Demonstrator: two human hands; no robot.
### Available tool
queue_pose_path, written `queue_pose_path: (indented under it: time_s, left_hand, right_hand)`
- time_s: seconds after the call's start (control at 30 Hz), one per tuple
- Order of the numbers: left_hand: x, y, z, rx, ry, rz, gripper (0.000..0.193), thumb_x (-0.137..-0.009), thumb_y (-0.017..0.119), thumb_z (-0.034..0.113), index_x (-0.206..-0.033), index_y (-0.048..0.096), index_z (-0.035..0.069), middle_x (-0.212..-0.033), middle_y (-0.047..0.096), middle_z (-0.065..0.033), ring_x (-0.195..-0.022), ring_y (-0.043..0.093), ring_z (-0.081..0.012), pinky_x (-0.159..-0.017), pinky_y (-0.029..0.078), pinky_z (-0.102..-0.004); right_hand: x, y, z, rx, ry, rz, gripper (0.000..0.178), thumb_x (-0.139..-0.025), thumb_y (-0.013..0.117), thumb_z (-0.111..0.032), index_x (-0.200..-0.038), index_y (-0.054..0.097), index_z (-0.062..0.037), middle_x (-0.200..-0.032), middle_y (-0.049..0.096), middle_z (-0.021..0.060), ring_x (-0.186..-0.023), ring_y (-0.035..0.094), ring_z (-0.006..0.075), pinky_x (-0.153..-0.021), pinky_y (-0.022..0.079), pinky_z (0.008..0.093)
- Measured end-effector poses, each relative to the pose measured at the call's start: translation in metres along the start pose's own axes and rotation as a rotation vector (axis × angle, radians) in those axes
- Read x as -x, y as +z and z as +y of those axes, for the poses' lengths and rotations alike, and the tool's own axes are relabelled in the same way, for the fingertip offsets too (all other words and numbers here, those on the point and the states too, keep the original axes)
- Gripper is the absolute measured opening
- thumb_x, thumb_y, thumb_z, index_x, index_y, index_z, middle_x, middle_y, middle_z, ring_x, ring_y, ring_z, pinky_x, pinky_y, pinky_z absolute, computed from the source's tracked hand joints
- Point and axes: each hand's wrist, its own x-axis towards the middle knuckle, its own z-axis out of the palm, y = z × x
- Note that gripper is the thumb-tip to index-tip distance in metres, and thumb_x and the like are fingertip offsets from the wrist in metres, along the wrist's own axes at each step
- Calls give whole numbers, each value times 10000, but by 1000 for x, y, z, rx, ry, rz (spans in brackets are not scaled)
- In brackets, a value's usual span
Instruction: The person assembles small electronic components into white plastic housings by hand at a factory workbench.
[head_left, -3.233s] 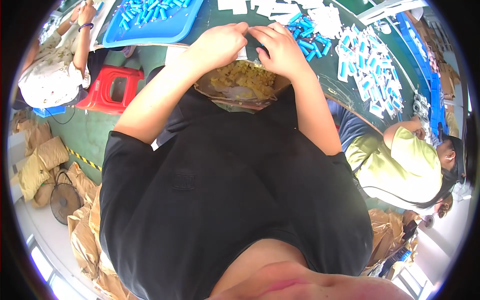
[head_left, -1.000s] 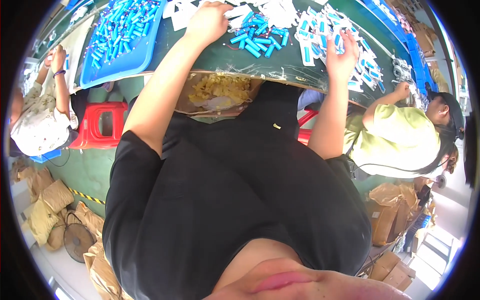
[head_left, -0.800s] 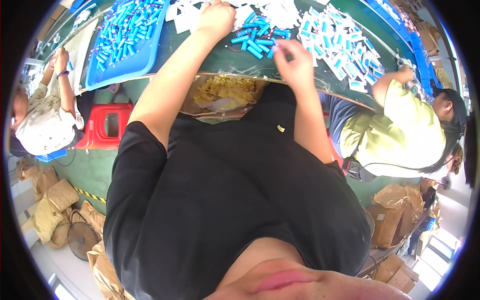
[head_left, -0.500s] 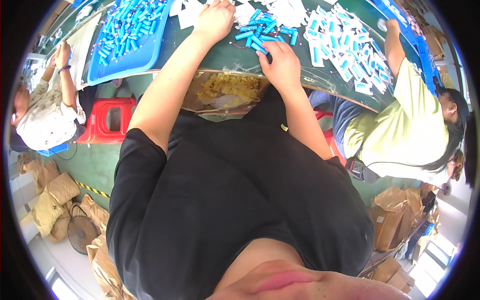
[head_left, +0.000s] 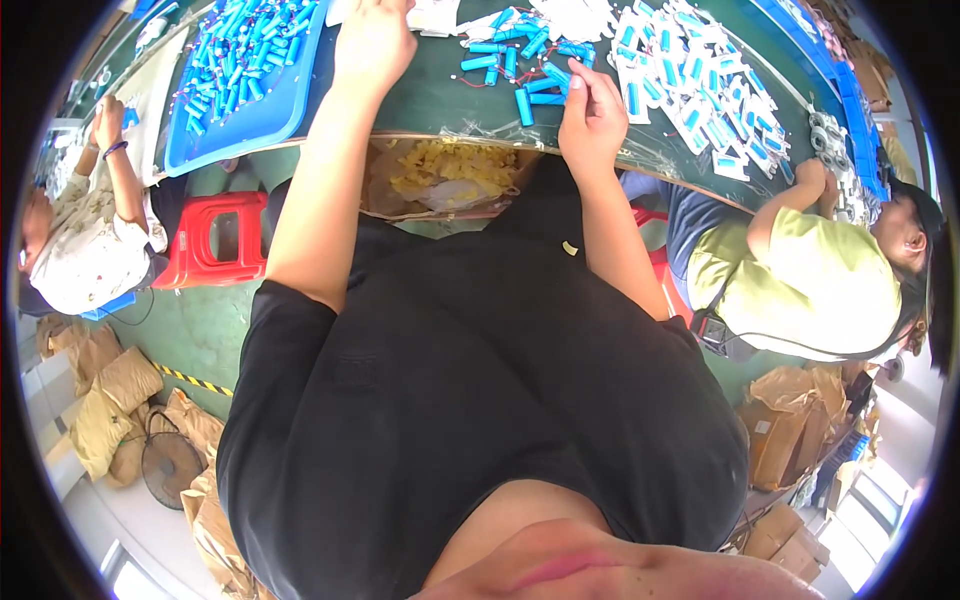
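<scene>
My left hand [head_left: 375, 48] reaches to the far edge of the view, beside flat white pieces [head_left: 432, 17] on the table. Its fingers are curled; the fingertips are partly cut off, and what they hold cannot be made out. Nearer and to the right, my right hand [head_left: 597, 115] pinches a blue cylindrical battery [head_left: 555, 75] between thumb and fingers. Around it lies a small loose pile of blue batteries [head_left: 487, 62] with thin red leads, one standing apart [head_left: 524, 107] near the hand.
A blue tray [head_left: 290, 125] heaped with batteries stands left on the green table [head_left: 425, 100]. Right lies a broad heap of batteries on white pieces [head_left: 690, 85]. A box of yellow scraps [head_left: 440, 175] sits below the table edge. Co-workers [head_left: 800, 270] sit on both sides; a red stool [head_left: 215, 200] stands left.
My left hand has moved left and farther away over the white pieces. My right hand has lifted off the pile, moving right with a battery. The right co-worker's arm has drawn back.
</scene>
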Motion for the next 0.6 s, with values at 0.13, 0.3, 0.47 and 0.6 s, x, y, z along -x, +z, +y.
queue_pose_path:
  time_s: [0.13,0.3,0.47,0.6]
  left_hand:
    - [30,-8,-15,14,117,52,180,-887,643,20,-1064,675,10,-1142,670,-200,-1034,662,-421,-943,547,-480]
    - [44,-6,11,20,49,46,299,-931,728,161,-1218,718,76,-1155,706,-122,-1138,665,-339,-993,521,-499]
    - [56,6,3,-140,41,-166,312,-892,723,95,-1197,777,138,-1129,724,-44,-1110,683,-274,-1005,513,-475]
    - [72,-10,0,-63,130,-118,321,-845,679,6,-1114,804,127,-1059,710,-43,-1074,684,-267,-1059,492,-477]
  right_hand:
    - [1,15,1,-261,-82,223,215,-1032,675,8,-1224,771,-4,-1057,706,112,-782,687,139,-708,578,274]
    - [-4,9,7,-94,-129,90,212,-1071,632,5,-1239,758,36,-1187,645,124,-908,738,168,-817,618,284]
    - [-32,4,3,-159,-185,303,234,-1026,654,44,-1227,766,7,-1162,674,138,-995,718,184,-817,618,300]
    - [-54,-9,6,-131,-23,-13,170,-1064,649,23,-1195,753,51,-1226,654,127,-931,739,167,-798,586,252]
